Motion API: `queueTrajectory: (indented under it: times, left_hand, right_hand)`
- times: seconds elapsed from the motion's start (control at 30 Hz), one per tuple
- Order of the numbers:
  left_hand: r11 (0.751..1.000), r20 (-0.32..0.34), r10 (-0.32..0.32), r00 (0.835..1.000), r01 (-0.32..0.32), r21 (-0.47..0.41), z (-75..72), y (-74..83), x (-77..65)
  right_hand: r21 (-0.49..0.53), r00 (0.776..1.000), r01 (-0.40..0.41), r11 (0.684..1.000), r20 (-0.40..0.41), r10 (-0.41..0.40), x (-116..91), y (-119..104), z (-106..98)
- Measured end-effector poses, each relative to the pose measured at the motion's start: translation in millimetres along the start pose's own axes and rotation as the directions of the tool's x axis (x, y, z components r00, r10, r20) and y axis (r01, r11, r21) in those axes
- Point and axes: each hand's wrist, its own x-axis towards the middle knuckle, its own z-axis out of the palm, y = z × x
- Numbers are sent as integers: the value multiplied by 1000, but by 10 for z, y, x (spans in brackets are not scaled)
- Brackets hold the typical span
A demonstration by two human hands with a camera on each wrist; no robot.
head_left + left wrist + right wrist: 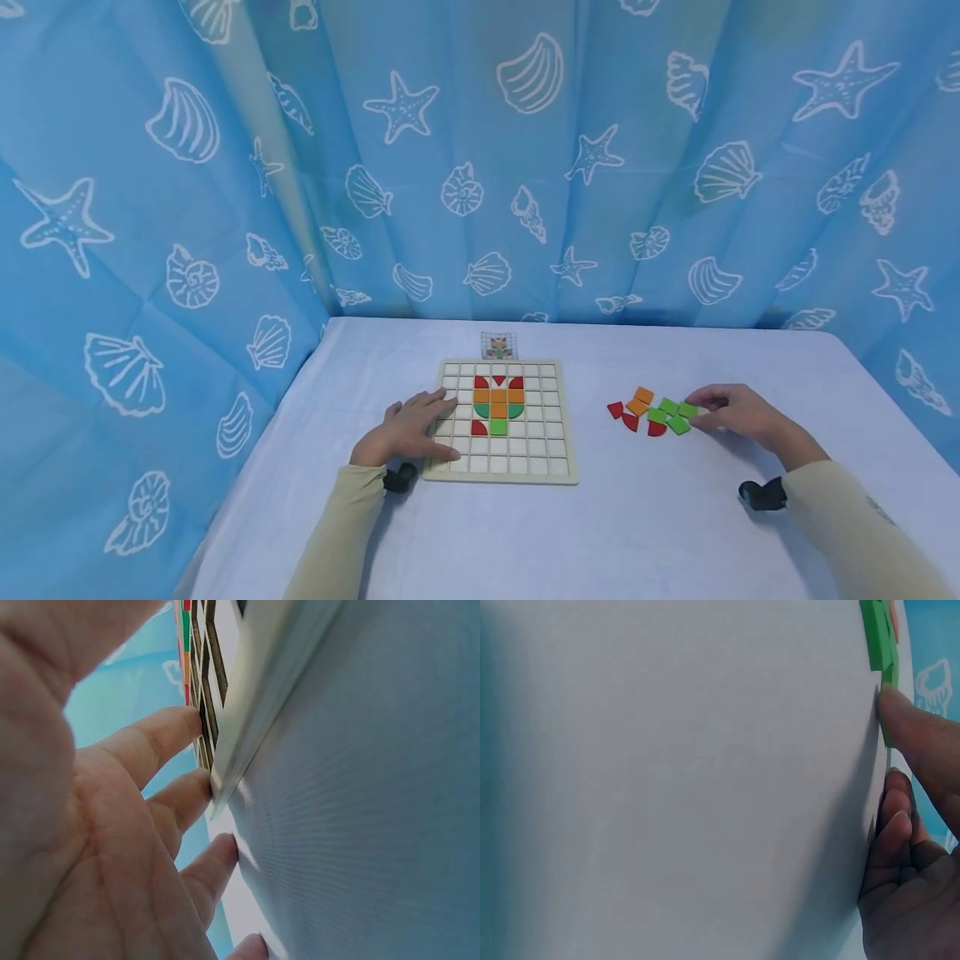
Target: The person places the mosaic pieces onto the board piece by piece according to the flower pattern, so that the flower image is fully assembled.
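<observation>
A wooden grid board lies on the table, a mosaic of red, orange and green tiles in its middle. My left hand rests at the board's left side with fingers spread; in the left wrist view two fingertips touch the frame and others meet the cloth. Right of the board, my right hand pinches a green square tile between thumb and fingers at the edge of a loose pile. In the right wrist view the thumb lies against green tiles, the fingers partly hidden.
Loose in the pile are orange squares, more green squares and red curved tiles. A small pattern card lies behind the board. White cloth covers the table; a blue shell-print curtain hangs behind.
</observation>
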Motion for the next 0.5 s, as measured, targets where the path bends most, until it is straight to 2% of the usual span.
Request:
queueTrajectory:
  times: [0.27, 0.5]
  left_hand:
    - [1000, -9, 3, 1000, -3, -3, -8, -1, -21]
    - [1000, -13, -6, 1000, 6, 4, 12, 13, -6]
  right_hand:
    - [34, 998, -68, 997, 19, 67, 75, -64, -3]
    - [33, 996, -81, 996, -21, 81, 73, -75, 18]
